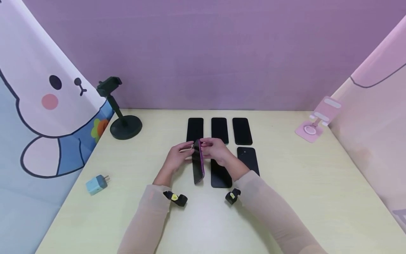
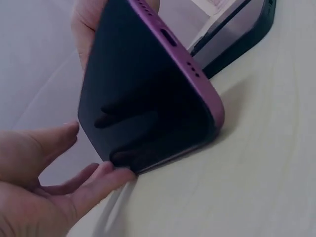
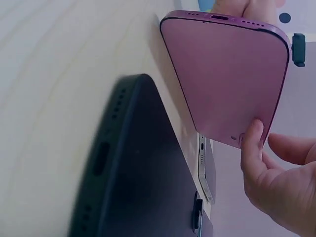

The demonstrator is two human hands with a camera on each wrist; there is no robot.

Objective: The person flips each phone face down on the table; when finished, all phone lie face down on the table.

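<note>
Above the table a smartphone (image 1: 197, 165) with a purple-pink frame stands tilted on its long edge. Its dark screen (image 2: 143, 94) faces my left hand, and its pink back (image 3: 227, 74) faces my right. At the far end my right hand (image 1: 217, 151) grips it, one finger lying on the back near the camera end. My left hand (image 1: 178, 157) has its fairly straight fingertips at the screen side, touching the lower corner, with the thumb close to the far edge. A dark phone (image 1: 221, 176) lies just right of the held one.
Three dark phones (image 1: 195, 127) form a row behind, and a phone with a camera bump (image 1: 248, 158) lies at front right. A black phone stand (image 1: 126, 127) stands back left, a pink stand (image 1: 310, 131) back right. A blue charger plug (image 1: 96, 185) lies at left.
</note>
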